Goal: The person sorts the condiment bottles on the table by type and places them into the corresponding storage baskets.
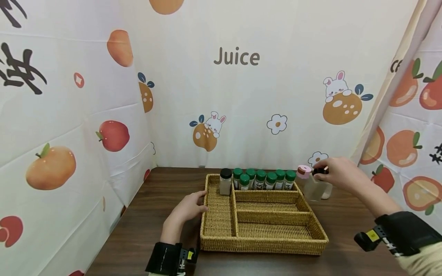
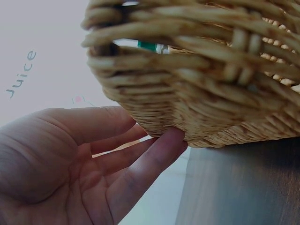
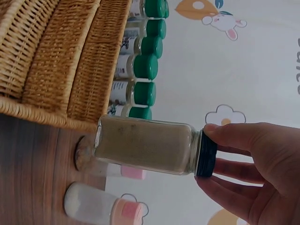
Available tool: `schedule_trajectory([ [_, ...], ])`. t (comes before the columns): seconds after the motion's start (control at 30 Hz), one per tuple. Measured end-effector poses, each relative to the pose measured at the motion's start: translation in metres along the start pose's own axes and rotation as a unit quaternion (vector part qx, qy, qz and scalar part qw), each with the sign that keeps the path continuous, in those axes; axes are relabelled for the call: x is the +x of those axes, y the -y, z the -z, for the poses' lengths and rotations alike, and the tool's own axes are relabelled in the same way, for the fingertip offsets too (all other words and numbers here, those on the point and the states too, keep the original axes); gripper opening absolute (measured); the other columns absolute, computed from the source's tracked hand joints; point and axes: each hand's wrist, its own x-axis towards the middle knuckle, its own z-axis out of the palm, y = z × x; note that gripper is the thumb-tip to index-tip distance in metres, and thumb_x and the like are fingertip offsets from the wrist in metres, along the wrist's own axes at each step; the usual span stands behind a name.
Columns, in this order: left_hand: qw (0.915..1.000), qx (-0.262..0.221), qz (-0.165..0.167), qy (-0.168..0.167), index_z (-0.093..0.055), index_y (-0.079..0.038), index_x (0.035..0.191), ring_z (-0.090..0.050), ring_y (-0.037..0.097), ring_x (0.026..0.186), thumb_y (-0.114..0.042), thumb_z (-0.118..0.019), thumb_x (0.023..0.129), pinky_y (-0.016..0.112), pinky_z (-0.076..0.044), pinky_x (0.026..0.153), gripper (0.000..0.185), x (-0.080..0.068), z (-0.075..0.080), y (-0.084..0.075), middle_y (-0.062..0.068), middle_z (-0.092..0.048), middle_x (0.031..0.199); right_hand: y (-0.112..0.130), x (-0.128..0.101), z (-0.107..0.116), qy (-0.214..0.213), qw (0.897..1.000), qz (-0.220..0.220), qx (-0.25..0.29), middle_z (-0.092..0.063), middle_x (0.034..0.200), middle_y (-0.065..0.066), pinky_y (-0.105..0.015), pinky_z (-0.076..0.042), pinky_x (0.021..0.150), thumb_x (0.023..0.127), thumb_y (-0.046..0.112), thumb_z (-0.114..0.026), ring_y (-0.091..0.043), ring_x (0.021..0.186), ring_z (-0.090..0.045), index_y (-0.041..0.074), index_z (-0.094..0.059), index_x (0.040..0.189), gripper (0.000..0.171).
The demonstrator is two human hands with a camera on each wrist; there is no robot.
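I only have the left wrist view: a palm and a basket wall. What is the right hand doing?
Observer: The right hand pinches the black cap of a glass jar of tan powder, beside the basket's right rim.
Operator: Is that jar inside the basket?
Observer: No; it is outside the rim, lifted off the table.
Operator: Anything near that jar?
Observer: Pink-capped jars: one holding white powder, another partly hidden behind the held jar.
Operator: What is in the basket?
Observer: A row of green-capped jars in the back compartment and a black-capped jar at the left one's far end.
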Motion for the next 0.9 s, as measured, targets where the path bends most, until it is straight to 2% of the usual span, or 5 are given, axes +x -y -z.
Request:
schedule_trajectory([
  [0.3,1.0000,-0.003,0.006,0.003,-0.043,-0.005,0.151,-0.068,0.027,0.108,-0.010,-0.067,0.095,0.045,-0.054,0.084,0.061,0.001,0.000,0.001,0.023,-0.051,0.147,0.018,0.009,-0.004,-0.001,1.000,0.019,-0.008,-0.075,0.091,-0.006,-0.037,-0.052,0.063,0.084,0.019,-0.079,-0.022,0.080,-0.067,0.004,-0.077,0.103,0.024],
  [0.47,0.9999,-0.008,0.004,0.006,-0.043,-0.005,0.151,-0.068,0.020,0.095,-0.010,-0.066,0.095,0.037,-0.049,0.074,0.061,0.001,-0.001,0.001,0.024,-0.049,0.148,0.030,0.014,-0.009,-0.008,1.000,0.026,-0.001,-0.076,0.091,-0.004,-0.038,-0.054,0.064,0.083,0.019,-0.080,-0.021,0.080,-0.069,0.009,-0.078,0.101,0.020],
  [0.63,0.9998,-0.019,0.005,0.008,-0.042,-0.005,0.151,-0.068,0.022,0.100,-0.009,-0.066,0.095,0.037,-0.052,0.076,0.061,0.001,-0.001,0.000,0.023,-0.054,0.143,0.041,0.020,-0.013,0.004,1.000,0.022,0.016,-0.076,0.091,-0.005,-0.036,-0.055,0.062,0.085,0.021,-0.079,-0.017,0.078,-0.070,0.008,-0.078,0.104,0.023],
  [0.9,0.9997,-0.022,0.004,0.011,-0.041,-0.004,0.152,-0.069,0.017,0.087,-0.008,-0.066,0.095,0.034,-0.051,0.070,0.061,0.001,0.000,0.000,0.024,-0.055,0.141,0.060,0.029,-0.017,0.014,0.999,0.027,0.036,-0.076,0.095,-0.005,-0.036,-0.053,0.063,0.086,0.022,-0.078,-0.015,0.077,-0.067,0.009,-0.077,0.107,0.024],
])
